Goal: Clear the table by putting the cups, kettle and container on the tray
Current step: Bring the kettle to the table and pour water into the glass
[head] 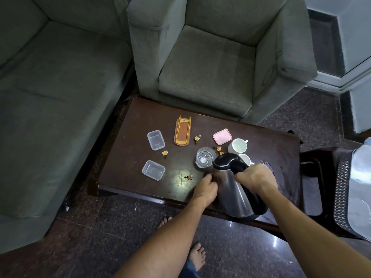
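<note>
Right hand [256,178]: closed round black handle of kettle [230,192]. Left hand [206,187]: fingers curled against steel wall; grip or mere contact, cannot tell. Kettle tilted, base by near edge of tabletop [128,157], spout just beside glass cup [204,159]. Two white cups [237,146] just behind kettle, pink lid [222,136] near them. Orange tray [182,131] toward far edge, well apart from kettle. Two clear containers [156,140] toward left edge. Bare strip along near edge, left of hands. Armchair [210,67] abuts far edge.
</note>
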`<action>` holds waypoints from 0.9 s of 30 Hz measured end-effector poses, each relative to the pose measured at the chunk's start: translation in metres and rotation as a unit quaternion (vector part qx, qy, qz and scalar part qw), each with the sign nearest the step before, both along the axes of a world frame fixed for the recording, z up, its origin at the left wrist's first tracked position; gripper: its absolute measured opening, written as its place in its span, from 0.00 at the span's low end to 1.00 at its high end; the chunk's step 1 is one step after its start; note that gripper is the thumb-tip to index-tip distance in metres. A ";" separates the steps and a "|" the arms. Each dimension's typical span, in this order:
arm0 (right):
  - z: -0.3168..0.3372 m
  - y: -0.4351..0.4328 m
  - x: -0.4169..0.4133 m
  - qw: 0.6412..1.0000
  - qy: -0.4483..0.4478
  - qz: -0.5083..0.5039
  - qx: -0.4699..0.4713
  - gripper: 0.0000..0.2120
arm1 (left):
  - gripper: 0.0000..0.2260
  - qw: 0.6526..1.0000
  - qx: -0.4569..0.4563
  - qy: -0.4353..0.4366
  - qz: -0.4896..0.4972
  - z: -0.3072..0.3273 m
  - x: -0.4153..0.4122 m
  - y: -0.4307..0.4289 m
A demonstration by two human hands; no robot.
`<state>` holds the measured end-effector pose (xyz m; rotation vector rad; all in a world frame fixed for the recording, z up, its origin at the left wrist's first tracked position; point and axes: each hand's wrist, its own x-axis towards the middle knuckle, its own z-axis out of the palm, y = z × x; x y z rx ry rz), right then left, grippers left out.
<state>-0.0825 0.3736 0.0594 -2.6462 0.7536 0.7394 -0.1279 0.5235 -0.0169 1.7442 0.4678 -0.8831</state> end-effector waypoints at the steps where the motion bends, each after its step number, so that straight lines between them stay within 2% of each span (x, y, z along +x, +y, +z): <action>1: 0.000 0.000 0.000 1.000 -0.002 -0.002 0.001 0.10 | 0.20 1.000 -0.001 0.001 0.001 0.000 0.000 0.000; 14: 0.003 -0.002 0.002 1.000 0.015 -0.001 0.007 0.11 | 0.19 1.000 0.001 0.001 -0.004 0.001 0.002 -0.002; 27: 0.003 -0.001 0.002 1.000 0.017 0.003 0.000 0.12 | 0.22 1.000 0.005 0.001 -0.002 -0.003 0.001 -0.002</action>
